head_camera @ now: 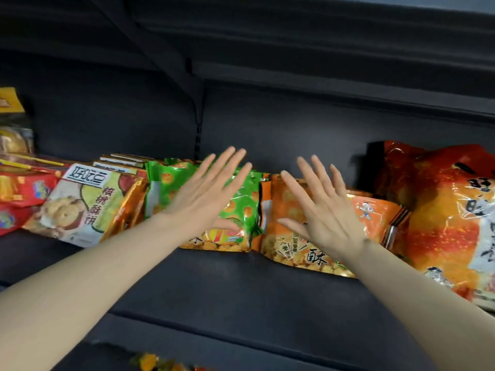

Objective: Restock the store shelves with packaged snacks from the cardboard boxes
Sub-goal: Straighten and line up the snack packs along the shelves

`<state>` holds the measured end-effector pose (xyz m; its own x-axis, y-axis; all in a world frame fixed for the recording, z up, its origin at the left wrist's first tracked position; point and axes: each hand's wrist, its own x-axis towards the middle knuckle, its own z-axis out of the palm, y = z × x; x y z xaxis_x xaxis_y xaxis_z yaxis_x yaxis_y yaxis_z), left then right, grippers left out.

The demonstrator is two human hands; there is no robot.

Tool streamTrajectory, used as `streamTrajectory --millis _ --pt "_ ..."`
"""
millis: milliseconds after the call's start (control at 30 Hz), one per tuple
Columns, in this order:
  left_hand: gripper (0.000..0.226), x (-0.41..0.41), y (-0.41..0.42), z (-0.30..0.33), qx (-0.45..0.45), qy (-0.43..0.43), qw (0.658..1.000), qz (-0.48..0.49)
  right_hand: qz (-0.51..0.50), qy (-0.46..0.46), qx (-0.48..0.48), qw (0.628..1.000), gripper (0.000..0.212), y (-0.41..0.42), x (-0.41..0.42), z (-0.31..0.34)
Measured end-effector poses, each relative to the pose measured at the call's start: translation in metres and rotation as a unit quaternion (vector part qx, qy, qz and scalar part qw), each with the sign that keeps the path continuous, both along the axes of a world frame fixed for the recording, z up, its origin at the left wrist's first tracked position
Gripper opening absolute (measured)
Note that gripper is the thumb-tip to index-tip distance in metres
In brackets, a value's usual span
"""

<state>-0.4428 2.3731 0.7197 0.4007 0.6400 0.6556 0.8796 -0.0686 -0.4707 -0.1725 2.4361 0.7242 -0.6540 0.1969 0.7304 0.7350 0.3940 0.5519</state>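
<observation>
Packaged snacks lie in a row on a dark shelf (241, 285). My left hand (206, 191) is spread flat, fingers apart, over a green snack bag (243, 207). Over the orange snack bag (375, 215) beside it hovers my right hand (318, 204), also flat with fingers apart. Neither hand grips anything. I cannot tell whether the palms touch the bags. No cardboard box is in view.
A white-and-green cookie pack (80, 210) and red packs (18, 199) lie to the left. A large orange-red bag (452, 218) stands at the right. The shelf's back panel (294, 124) and the shelf above (321, 62) are dark. More snacks (150, 362) show on a lower shelf.
</observation>
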Motion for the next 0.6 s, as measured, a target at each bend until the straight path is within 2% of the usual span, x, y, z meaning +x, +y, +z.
streamTrajectory --millis 233,367,600 --pt "0.144 -0.095 -0.016 -0.024 -0.066 -0.009 0.997 0.035 -0.034 -0.025 -0.064 0.997 0.100 -0.021 -0.107 -0.039" --pt "0.147 -0.102 0.000 -0.035 -0.094 -0.030 0.995 0.034 -0.056 -0.039 -0.084 0.994 0.105 -0.020 -0.141 -0.058" --pt "0.149 -0.105 0.038 -0.033 -0.104 -0.020 0.992 0.063 -0.113 -0.052 -0.075 0.989 0.107 0.008 -0.151 -0.061"
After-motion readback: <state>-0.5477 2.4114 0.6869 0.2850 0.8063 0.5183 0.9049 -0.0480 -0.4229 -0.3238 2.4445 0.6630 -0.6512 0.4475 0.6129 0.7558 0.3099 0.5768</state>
